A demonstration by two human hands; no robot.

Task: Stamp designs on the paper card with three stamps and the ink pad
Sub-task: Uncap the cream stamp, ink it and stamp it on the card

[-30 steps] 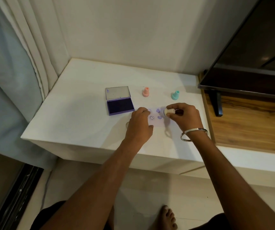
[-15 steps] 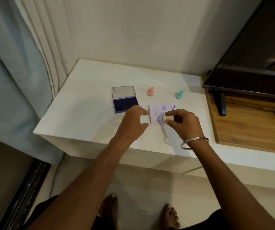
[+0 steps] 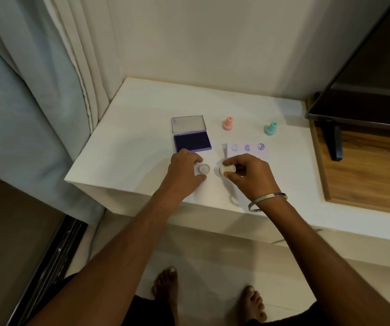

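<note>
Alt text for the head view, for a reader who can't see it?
The right hand holds a cream stamp sideways beside its cap at the left hand. Behind: stamped card, open purple ink pad, pink and teal stamps.

White table (image 3: 128, 147) stood in a corner against a cream wall (image 3: 213, 43). Pale curtain (image 3: 36, 90) hung beside its left edge. Dark TV screen (image 3: 365, 85) on a black stand leg (image 3: 335, 142) sat over a wooden surface (image 3: 365, 175) at right. Beige tiled floor (image 3: 213, 267) below.
</note>
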